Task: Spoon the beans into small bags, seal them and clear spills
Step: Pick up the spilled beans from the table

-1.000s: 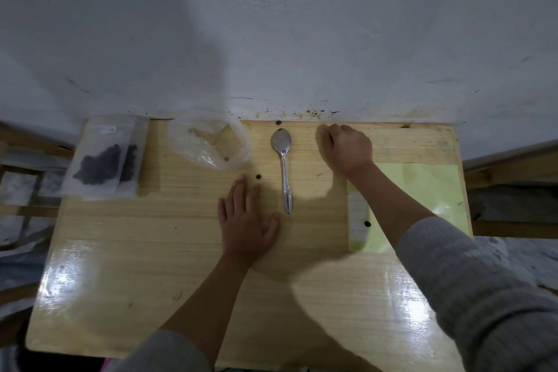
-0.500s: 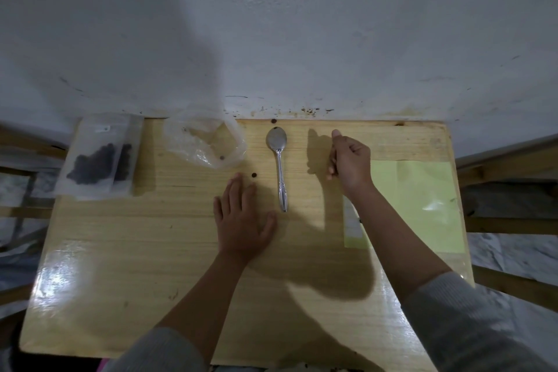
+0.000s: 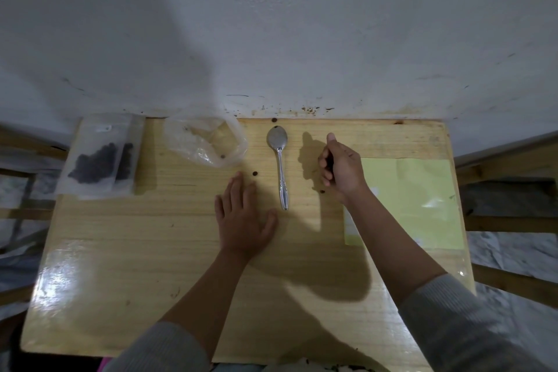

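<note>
A metal spoon [image 3: 280, 170] lies on the wooden table [image 3: 136, 251], bowl toward the wall. Left of it a clear open bag [image 3: 205, 145] lies nearly empty with one bean inside. Loose beans sit by the bag [image 3: 255, 173], at the far edge [image 3: 274, 120] and under my right hand [image 3: 322, 191]. My left hand [image 3: 244, 217] rests flat on the table, fingers straight. My right hand [image 3: 341, 166] hovers right of the spoon with its fingers curled in; anything inside it is hidden.
Two small sealed bags of dark beans [image 3: 99, 160] lie at the table's far left corner. A stack of yellow-green bags [image 3: 419, 199] lies on the right side. A white wall [image 3: 271, 39] stands just behind the table.
My right hand lifted off the table's far edge and drew back toward me, fingers still curled. My left hand stayed flat in place.
</note>
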Tool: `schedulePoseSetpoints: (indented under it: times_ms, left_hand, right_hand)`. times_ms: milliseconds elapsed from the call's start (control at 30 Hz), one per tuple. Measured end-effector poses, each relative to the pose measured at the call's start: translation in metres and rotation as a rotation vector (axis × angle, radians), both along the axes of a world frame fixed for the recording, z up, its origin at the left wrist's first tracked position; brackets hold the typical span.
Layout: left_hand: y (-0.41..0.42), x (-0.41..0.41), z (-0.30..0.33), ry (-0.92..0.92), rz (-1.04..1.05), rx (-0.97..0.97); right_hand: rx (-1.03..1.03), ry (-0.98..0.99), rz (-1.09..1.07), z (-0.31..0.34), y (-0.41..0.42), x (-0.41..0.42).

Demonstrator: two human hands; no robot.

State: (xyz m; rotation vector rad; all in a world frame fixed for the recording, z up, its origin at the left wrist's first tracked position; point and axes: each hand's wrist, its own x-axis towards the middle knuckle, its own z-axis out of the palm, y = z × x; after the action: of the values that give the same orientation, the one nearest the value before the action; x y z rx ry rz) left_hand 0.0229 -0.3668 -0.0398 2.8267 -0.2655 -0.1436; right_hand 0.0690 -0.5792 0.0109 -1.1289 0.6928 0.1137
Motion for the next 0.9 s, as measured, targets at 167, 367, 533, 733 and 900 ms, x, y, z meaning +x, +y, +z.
schedulePoseSetpoints:
  times_ms: [167,367,533,733,900]
  left_hand:
    - [0.000,0.000,-0.001,-0.014,-0.001,0.005]
    - [0.000,0.000,-0.001,-0.013,-0.003,0.000]
    - [0.000,0.000,-0.001,0.000,-0.005,0.001]
    - [0.001,0.000,-0.002,0.014,-0.005,0.003]
    - [-0.001,-0.001,-0.001,-0.018,0.013,-0.028]
  right_hand:
    - [0.040,0.024,0.008,0.001,0.002,-0.001]
    - [-0.258,0.001,0.060,0.000,0.004,-0.004]
    - [-0.650,-0.160,0.155,-0.007,0.004,-0.019]
    - [-1.129,-0.270,0.344,-0.023,-0.013,-0.061]
    - [-1.173,-0.257,0.406,-0.027,-0.013,-0.088]
